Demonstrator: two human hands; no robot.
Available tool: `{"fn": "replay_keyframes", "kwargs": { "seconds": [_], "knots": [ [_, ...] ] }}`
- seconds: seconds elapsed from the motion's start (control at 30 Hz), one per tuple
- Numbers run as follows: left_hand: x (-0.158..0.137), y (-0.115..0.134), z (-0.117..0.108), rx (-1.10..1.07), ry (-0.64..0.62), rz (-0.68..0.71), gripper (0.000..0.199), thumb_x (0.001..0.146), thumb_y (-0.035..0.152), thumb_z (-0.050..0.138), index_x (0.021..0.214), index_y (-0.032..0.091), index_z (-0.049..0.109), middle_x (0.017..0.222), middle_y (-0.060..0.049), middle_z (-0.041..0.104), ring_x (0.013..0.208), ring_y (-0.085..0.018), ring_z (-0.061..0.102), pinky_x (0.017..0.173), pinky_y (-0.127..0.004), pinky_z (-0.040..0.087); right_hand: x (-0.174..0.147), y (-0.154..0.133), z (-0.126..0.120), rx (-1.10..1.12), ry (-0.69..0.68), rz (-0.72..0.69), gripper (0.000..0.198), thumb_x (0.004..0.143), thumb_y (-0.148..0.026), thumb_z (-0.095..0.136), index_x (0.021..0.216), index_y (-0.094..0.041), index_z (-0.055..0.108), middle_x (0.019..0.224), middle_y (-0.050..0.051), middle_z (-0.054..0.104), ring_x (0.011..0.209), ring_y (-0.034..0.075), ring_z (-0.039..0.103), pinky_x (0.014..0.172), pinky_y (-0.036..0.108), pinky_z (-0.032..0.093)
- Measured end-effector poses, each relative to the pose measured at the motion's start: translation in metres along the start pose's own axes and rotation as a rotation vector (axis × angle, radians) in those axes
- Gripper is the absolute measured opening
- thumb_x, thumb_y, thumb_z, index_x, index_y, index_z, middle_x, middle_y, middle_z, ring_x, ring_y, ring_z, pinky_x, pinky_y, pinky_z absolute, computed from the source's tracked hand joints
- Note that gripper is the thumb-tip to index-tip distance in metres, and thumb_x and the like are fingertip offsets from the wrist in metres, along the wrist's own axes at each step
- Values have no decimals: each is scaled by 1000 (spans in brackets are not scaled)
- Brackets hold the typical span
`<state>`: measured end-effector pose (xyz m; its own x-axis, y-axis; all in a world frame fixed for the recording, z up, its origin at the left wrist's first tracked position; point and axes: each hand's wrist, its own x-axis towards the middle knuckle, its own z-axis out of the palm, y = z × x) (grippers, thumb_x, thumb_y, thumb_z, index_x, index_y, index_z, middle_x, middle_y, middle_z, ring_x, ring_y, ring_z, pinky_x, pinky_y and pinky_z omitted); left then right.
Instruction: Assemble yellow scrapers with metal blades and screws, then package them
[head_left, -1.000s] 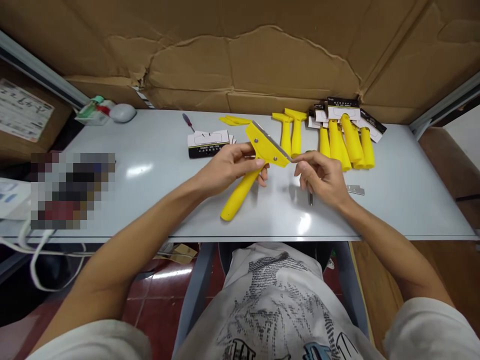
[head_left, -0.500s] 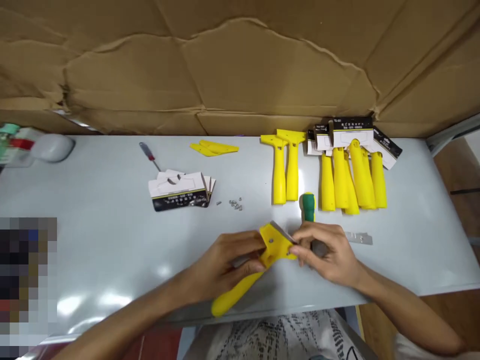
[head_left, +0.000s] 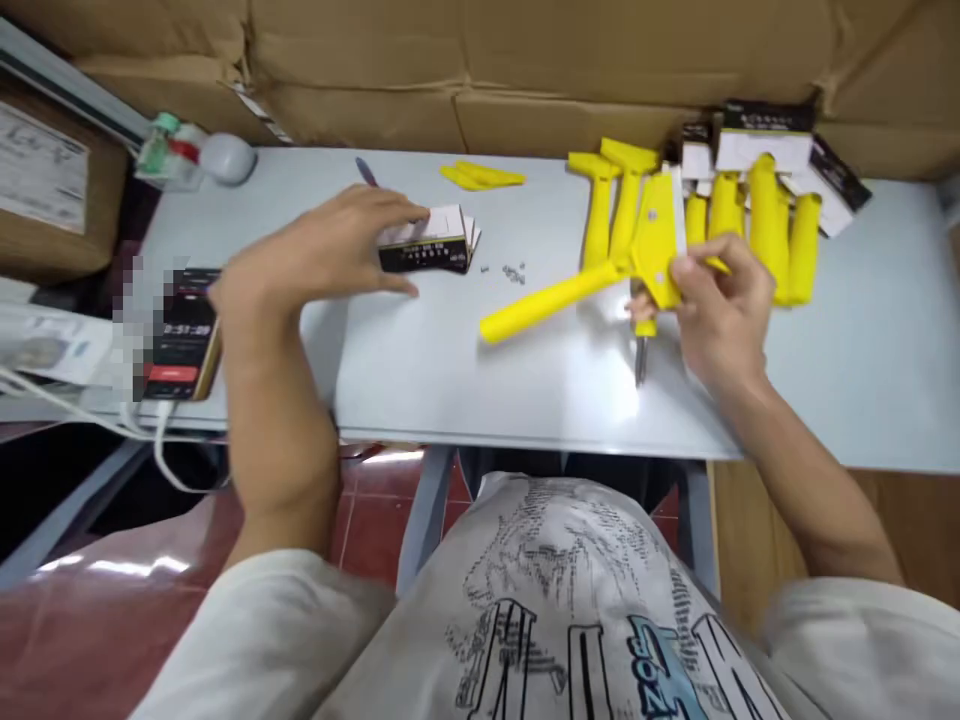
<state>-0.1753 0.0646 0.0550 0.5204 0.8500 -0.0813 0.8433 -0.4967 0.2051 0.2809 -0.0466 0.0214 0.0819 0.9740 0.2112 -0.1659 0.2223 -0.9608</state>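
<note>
My right hand (head_left: 724, 305) holds a yellow scraper (head_left: 559, 300) by its head, thumb and fingers pinching the corner beside the metal blade (head_left: 679, 210). The scraper's handle points left above the table. Below its head shows the shaft of a screwdriver (head_left: 641, 360); the rest of that tool is hidden. My left hand (head_left: 330, 240) is apart from the scraper, thumb and fingers spread at a stack of black-and-white header cards (head_left: 427, 252). Its fingertips overlap the stack's left end; whether they touch it I cannot tell. Small screws (head_left: 514, 272) lie right of the cards.
Two yellow scrapers (head_left: 598, 215) lie behind the held one. Several carded yellow scrapers (head_left: 765, 220) are at the right. Flat yellow pieces (head_left: 480, 176) lie at the back. A phone (head_left: 184, 335) with a white cable sits at the left. A cardboard wall (head_left: 540, 50) borders the table.
My left hand has let go of the scraper and moved left to the cards. My right hand now holds the scraper alone, raised further forward. The view has shifted, showing the phone and floor.
</note>
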Motion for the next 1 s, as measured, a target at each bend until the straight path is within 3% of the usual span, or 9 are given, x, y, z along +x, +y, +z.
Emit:
{"fn": "replay_keyframes", "kwargs": {
  "seconds": [0.1, 0.17, 0.23, 0.33, 0.5, 0.7, 0.83, 1.0],
  "knots": [
    [21, 21, -5, 41, -18, 7, 130, 93, 108, 57, 172, 5, 66, 174, -18, 70, 153, -27, 61, 138, -48, 46, 22, 11, 4, 113, 74, -85, 72, 78, -74, 111, 100, -32, 57, 81, -3, 79, 108, 30, 95, 90, 45, 84],
    [30, 27, -5, 66, -17, 23, 103, 101, 80, 68, 172, 5, 66, 172, -18, 70, 147, -26, 60, 136, -48, 46, 34, 15, 1, 118, 99, -104, 77, 76, -81, 108, 101, -32, 54, 94, 0, 85, 124, 31, 93, 97, 46, 84],
    [34, 28, -3, 90, -19, 43, 87, 101, 52, 74, 173, 5, 65, 171, -18, 69, 145, -27, 58, 136, -49, 45, 39, 16, -4, 122, 127, -118, 77, 79, -82, 105, 102, -32, 51, 104, 0, 87, 128, 30, 92, 99, 46, 84],
    [31, 26, 2, 117, -21, 49, 82, 102, 36, 78, 177, 6, 62, 167, -19, 69, 143, -28, 55, 133, -49, 48, 39, 17, -11, 147, 161, -109, 71, 85, -76, 103, 103, -32, 49, 100, -2, 86, 121, 28, 94, 101, 46, 83],
    [19, 38, 3, 95, 68, 23, 67, 115, 32, 73, 175, 8, 61, 156, -10, 74, 140, -25, 54, 135, -46, 47, 31, 21, -14, 169, 158, -77, 76, 82, -71, 106, 104, -33, 45, 97, 0, 84, 126, 33, 93, 94, 49, 82],
    [8, 54, 1, 54, 51, 2, 76, 108, 28, 81, 178, 8, 60, 146, -15, 73, 137, -33, 54, 136, -59, 51, 14, 20, -10, 68, 115, -5, 72, 88, -77, 102, 108, -33, 48, 112, 3, 85, 123, 33, 92, 86, 49, 82],
    [5, 53, 0, 132, 71, -52, 73, 113, 34, 69, 180, 6, 59, 149, -19, 74, 138, -37, 59, 128, -64, 58, 7, 16, -8, 46, 105, 4, 66, 93, -74, 100, 109, -33, 50, 103, -1, 82, 106, 28, 93, 88, 50, 83],
    [0, 48, 1, 88, 35, -18, 89, 110, 52, 83, 183, 8, 56, 155, -18, 74, 141, -39, 59, 128, -63, 57, 5, 15, -8, 35, 100, -2, 61, 97, -69, 98, 108, -33, 51, 103, -1, 82, 104, 28, 93, 89, 51, 83]
  ]
}}
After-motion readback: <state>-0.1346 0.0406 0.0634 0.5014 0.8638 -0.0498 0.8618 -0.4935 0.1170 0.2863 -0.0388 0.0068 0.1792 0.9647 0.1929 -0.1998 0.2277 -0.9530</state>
